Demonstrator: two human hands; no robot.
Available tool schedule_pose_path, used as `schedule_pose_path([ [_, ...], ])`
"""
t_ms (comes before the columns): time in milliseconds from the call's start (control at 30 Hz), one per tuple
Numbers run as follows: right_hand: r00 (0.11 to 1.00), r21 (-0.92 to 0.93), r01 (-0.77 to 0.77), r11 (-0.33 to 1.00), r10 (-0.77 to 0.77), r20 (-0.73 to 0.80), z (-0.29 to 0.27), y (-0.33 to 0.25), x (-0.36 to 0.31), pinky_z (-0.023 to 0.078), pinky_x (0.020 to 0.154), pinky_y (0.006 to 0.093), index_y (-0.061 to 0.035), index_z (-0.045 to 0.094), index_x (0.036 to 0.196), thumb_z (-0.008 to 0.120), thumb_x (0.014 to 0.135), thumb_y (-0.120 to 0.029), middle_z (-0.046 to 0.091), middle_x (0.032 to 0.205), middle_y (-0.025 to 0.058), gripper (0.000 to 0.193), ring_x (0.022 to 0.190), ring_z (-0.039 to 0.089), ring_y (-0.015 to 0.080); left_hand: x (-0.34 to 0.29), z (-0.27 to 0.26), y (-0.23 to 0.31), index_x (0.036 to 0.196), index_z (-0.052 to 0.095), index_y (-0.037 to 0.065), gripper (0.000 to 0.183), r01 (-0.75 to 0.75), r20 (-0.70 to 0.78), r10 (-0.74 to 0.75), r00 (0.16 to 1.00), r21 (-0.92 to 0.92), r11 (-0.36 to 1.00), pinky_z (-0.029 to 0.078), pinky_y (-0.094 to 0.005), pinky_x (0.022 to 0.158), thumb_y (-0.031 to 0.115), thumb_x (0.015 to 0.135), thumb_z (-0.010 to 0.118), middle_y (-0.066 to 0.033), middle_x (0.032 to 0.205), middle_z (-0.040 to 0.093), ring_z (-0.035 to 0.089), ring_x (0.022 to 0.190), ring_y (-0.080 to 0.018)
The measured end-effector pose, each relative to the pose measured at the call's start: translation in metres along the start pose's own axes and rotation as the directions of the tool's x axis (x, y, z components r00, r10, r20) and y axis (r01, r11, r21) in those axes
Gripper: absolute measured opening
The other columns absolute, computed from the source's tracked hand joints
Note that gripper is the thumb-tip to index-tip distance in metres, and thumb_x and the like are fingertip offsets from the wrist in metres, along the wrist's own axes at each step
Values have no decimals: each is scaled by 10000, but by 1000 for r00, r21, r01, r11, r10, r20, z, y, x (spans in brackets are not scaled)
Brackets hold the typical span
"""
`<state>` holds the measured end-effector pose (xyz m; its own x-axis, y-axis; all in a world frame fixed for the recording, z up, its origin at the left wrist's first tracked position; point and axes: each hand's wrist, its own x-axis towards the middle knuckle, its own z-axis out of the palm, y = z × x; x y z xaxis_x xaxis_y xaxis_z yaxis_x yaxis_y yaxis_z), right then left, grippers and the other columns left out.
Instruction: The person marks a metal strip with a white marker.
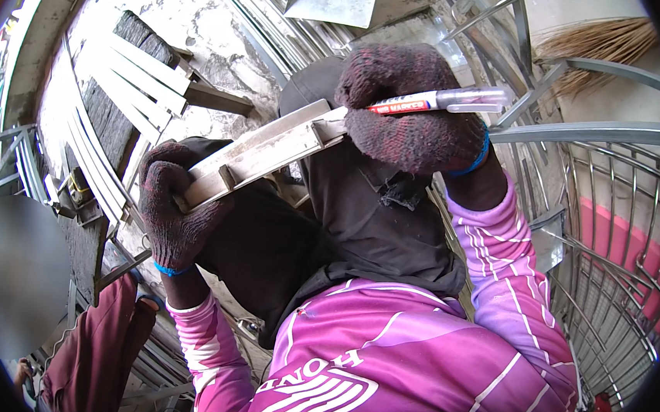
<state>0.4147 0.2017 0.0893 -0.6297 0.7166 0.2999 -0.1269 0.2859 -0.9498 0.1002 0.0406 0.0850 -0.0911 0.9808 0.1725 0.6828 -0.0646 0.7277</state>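
Observation:
Both my hands wear dark, reddish-flecked knit gloves with blue cuffs. A pale, long metal piece [261, 150] with short tabs along its lower side slants above my lap, its right end higher. My left hand [179, 206] is closed around the left end, thumb along the underside. At the other end, my right hand [415, 108] is closed on a red and white marker [412, 104], whose clear cap points right. The marker's left end lies against or close to the metal piece; its tip cannot be made out. Bent fingers hide part of the barrel.
Flat pale metal strips [150, 76] lie on a dark wooden plank [104, 122] at the left. Metal bars and a wire rack [626, 183] stand at the right, below a straw broom [602, 49]. Another person's maroon-clothed leg [94, 350] is at lower left.

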Motion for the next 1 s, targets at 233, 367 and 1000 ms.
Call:
schedule_pose_path([
  [233,957,-204,-101,974,39,-288,-33,8,-25,578,886,259,2,650,1334,708,1060,-74,740,1142,129,290,1043,704,133,-2,-7,-20,1005,591,9,301,-118,32,126,991,-193,974,489,-434,1033,177,885,810,-194,1227,637,625,1142,-315],
  [367,988,-851,52,523,-152,-33,-57,24,-32,613,810,373,-98,749,1196,772,985,-116,778,922,107,213,861,769,253,-3,5,-19,1146,623,-19,235,-49,-63,39,997,-171,984,488,-435,1067,26,916,627,-197,1246,653,633,1147,-299],
  [1000,675,-961,269,58,-724,145,-40,-147,69,622,834,366,-101,797,1053,813,926,-120,814,1000,84,130,875,786,284,51,-33,117,1389,636,59,624,-306,-156,337,928,193,932,578,-478,941,166,818,862,-211,1292,689,693,1148,-406],
])
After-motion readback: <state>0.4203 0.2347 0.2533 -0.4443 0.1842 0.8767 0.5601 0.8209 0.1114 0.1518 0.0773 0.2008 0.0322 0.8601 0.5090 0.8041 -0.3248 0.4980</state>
